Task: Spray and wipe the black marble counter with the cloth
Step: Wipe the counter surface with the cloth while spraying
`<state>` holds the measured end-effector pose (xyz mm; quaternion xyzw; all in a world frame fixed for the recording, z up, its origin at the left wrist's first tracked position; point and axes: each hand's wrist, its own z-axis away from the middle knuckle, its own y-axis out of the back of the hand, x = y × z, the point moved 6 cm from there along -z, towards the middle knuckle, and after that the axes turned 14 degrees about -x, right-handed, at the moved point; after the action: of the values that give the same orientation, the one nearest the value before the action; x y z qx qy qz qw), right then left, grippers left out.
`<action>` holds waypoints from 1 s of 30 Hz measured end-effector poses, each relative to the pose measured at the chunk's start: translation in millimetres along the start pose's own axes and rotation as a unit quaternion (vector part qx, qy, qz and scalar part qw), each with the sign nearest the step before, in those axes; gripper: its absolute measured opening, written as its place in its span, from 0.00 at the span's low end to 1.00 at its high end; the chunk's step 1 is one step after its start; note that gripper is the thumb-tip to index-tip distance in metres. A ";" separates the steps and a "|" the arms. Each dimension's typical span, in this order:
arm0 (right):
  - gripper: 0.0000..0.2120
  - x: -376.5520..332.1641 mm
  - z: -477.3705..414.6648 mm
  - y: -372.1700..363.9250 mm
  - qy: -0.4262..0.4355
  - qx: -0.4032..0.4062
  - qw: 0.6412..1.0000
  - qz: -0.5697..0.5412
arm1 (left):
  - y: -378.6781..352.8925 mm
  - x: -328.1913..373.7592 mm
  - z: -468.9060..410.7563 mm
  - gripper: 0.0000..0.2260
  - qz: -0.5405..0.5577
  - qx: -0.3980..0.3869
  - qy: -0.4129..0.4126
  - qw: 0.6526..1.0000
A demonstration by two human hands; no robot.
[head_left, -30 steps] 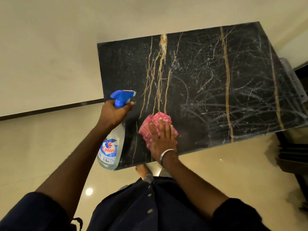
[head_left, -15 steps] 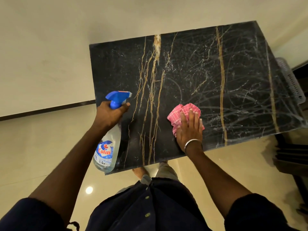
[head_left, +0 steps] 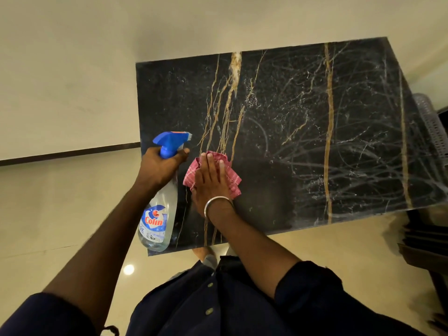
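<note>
I'm looking down on the black marble counter (head_left: 315, 166), which is filling the centre and right of the frame, with gold and white veins running through it and pale smeared streaks crossing its right half. The cloth (head_left: 234, 179), pink and checked, is lying bunched on the lower left part of the slab, near the left edge and a little back from the near edge. The right hand (head_left: 212, 183) is lying flat on top of it, fingers straight and close together, palm pressing it onto the stone, with a silver bangle (head_left: 217, 202) sitting at the wrist.

Just left of that, the left hand (head_left: 160, 168) is wrapping round the neck of the spray bottle (head_left: 158, 221), forefinger curling across the front under the blue trigger head, nozzle pointing right over the slab. The clear body is hanging over the counter's lower left corner; I cannot tell whether it is touching the stone.

On the edges: the left edge is running just behind the bottle, the near edge is slanting up toward the right, and the far edge is meeting the pale wall (head_left: 72, 69). A wide stretch of stone is opening out to the right of the cloth and above it. A grey perforated basket (head_left: 431, 124) is sitting at the right edge, with dark furniture (head_left: 424, 238) below it at lower right. A glossy cream floor (head_left: 60, 214) is spreading across the lower left.
</note>
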<state>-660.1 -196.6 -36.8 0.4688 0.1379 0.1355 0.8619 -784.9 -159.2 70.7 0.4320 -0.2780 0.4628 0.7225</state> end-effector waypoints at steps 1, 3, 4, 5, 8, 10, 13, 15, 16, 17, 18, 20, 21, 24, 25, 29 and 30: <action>0.34 6.0 -3.2 2.1 0.017 -0.003 1.000 0.008 | 0.0 0.7 -0.7 0.13 0.001 -0.002 0.000 1.000; 0.31 29.5 -4.6 2.2 0.031 -0.005 0.999 -0.006 | -0.2 2.1 -3.1 0.12 0.006 -0.011 0.001 1.000; 0.30 46.6 -3.6 2.3 0.016 0.006 0.999 -0.027 | 0.3 2.4 -4.8 0.12 0.010 -0.018 0.001 1.000; 0.30 67.3 -1.4 4.0 -0.012 0.021 0.999 -0.047 | -0.2 3.0 -6.7 0.12 0.015 -0.026 0.001 1.000; 0.31 135.9 10.0 9.5 -0.102 0.069 0.989 -0.079 | -1.6 6.1 -12.7 0.12 0.018 -0.030 0.003 0.999; 0.32 173.6 17.1 12.3 -0.147 0.093 0.980 -0.100 | -1.3 8.6 -15.6 0.10 0.016 -0.016 0.006 1.000; 0.32 183.8 17.1 18.5 -0.209 0.110 0.962 -0.135 | -2.8 14.2 -19.9 0.10 0.018 0.000 0.008 1.000; 0.34 166.4 12.8 20.7 -0.243 0.109 0.951 -0.160 | -5.6 18.5 -21.9 0.14 0.017 0.008 0.010 1.000; 0.35 152.9 8.0 22.0 -0.236 0.100 0.953 -0.161 | -6.7 20.5 -23.1 0.15 0.017 0.014 0.011 1.000; 0.35 136.0 2.0 22.5 -0.207 0.088 0.963 -0.152 | -7.8 21.9 -23.9 0.16 0.019 0.019 0.012 1.000; 0.34 115.9 -4.8 22.4 -0.164 0.073 0.974 -0.138 | -9.3 23.1 -25.0 0.16 0.020 0.022 0.012 1.000; 0.35 71.7 -18.2 22.3 -0.075 0.044 0.991 -0.098 | -11.1 25.1 -27.6 0.16 0.017 0.028 0.010 0.999; 0.35 51.6 -25.1 22.7 -0.036 0.026 0.996 -0.074 | -11.1 26.5 -29.1 0.16 0.012 0.032 0.011 0.999; 0.34 21.1 -40.5 20.5 0.030 -0.020 0.999 0.004 | -9.8 30.0 -35.3 0.15 -0.005 0.034 0.011 0.999; 0.33 23.3 -42.2 22.2 0.039 -0.023 0.999 0.017 | -8.7 32.2 -37.1 0.15 -0.015 0.030 0.009 0.999; 0.30 68.1 -38.1 28.2 0.047 0.030 0.998 -0.003 | -2.1 38.6 -44.8 0.15 -0.036 0.017 0.003 0.999; 0.29 88.5 -35.9 31.1 0.021 0.051 0.998 -0.023 | -0.4 39.8 -47.4 0.15 -0.036 0.011 0.001 0.999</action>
<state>-594.5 -120.5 -39.0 0.5060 0.1736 0.1178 0.8366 -767.8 -100.5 80.0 0.4495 -0.2567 0.4402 0.7337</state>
